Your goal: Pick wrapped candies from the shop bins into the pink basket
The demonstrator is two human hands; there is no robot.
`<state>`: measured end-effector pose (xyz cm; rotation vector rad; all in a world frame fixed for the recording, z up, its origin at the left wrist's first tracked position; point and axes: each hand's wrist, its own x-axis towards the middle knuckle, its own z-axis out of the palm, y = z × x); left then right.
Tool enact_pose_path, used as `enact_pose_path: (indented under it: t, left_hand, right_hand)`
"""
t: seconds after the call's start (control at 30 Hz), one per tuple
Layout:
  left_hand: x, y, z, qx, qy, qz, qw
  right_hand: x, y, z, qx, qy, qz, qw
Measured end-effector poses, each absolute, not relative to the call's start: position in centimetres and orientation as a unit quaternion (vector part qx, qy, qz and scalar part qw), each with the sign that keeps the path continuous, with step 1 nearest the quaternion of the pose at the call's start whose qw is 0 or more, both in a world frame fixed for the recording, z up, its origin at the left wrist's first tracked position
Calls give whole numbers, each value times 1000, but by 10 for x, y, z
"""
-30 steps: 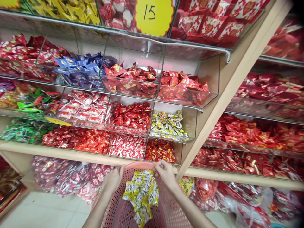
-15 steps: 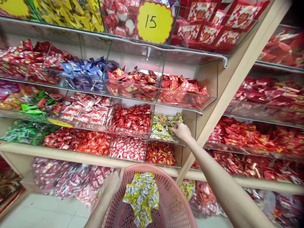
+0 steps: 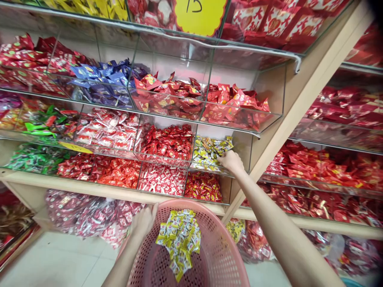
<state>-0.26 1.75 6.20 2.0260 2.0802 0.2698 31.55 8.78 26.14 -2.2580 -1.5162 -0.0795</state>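
The count recorded one pink basket (image 3: 221, 243) and, in it, one heap of yellow-and-white sweets (image 3: 181, 239). The shelf bins held one pile of similar sweets (image 3: 209, 149). Hands numbered two: one left hand (image 3: 143, 221), one right hand (image 3: 231, 161). Yellow tags (image 3: 200, 18) plainly visible numbered two. Blue packets (image 3: 103, 79) formed one pile. Individual sweets overlapped too heavily for an exact figure.

Blue packets (image 3: 104, 81) (shiny ones) beside red packets (image 3: 170, 97), left.
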Motion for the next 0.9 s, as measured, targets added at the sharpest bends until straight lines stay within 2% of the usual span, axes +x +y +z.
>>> enact_pose_path:
  t: [0.23, 0.47, 0.63, 0.77, 0.9]
  left_hand:
    - [-2, 18, 62, 691, 708, 96, 109]
    - [-3, 20, 62, 693, 705, 93, 116]
    - [-2, 20, 63, 691, 708, 86, 119]
    - [-1, 18, 65, 688, 711, 85, 116]
    - [-1, 18, 65, 688, 712, 86, 113]
  right_hand:
    - [312, 82, 264, -813, -532, -43, 232]
    - [308, 68, 272, -802, -531, -126, 244]
    - [299, 36, 284, -739, -561, -166, 334]
    - [274, 1, 273, -615, -665, -89, 414]
    - [244, -21, 227, -531, -737, 93, 407]
